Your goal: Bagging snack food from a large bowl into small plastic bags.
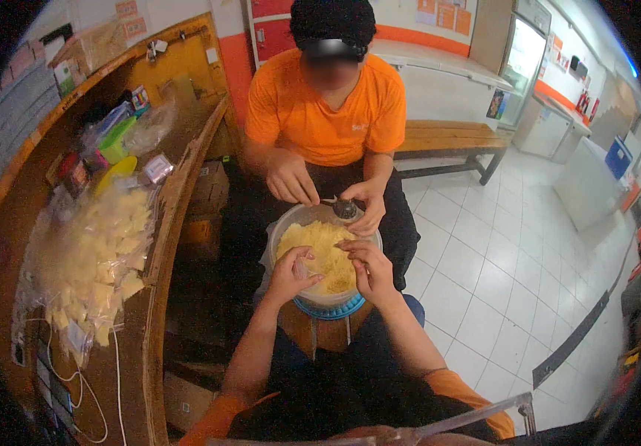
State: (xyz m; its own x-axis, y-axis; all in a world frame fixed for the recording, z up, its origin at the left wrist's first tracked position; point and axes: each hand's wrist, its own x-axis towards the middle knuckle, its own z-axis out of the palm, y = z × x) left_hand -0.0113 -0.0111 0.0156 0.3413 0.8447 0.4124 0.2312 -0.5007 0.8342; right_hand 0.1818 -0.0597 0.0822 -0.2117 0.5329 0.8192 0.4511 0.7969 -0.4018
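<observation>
A round translucent tub (pixel 375 241) full of pale yellow shredded or crumbly food (pixel 320 245) stands between me and a co-worker, above a blue ribbed container (pixel 331 308). My left hand (pixel 292 273) is over the tub's near left part, its fingers curled round a small clear plastic bag or cup (pixel 301 267). My right hand (pixel 371 270) is raised over the tub's right part, fingers bent and thumb apart; whether something small is between its fingertips cannot be told. Across the tub, the co-worker's hands hold a dark round scoop (pixel 345 208) and a small clear bag or cup at the far rim.
On the wooden counter (pixel 156 312) at the left lie many small bags of pale yellow food (pixel 97 262), a green container (pixel 117 142) and white cables (pixel 118 379). The co-worker (pixel 326 111) sits opposite. A wooden bench (pixel 448 136) stands behind on the tiled floor (pixel 476 267).
</observation>
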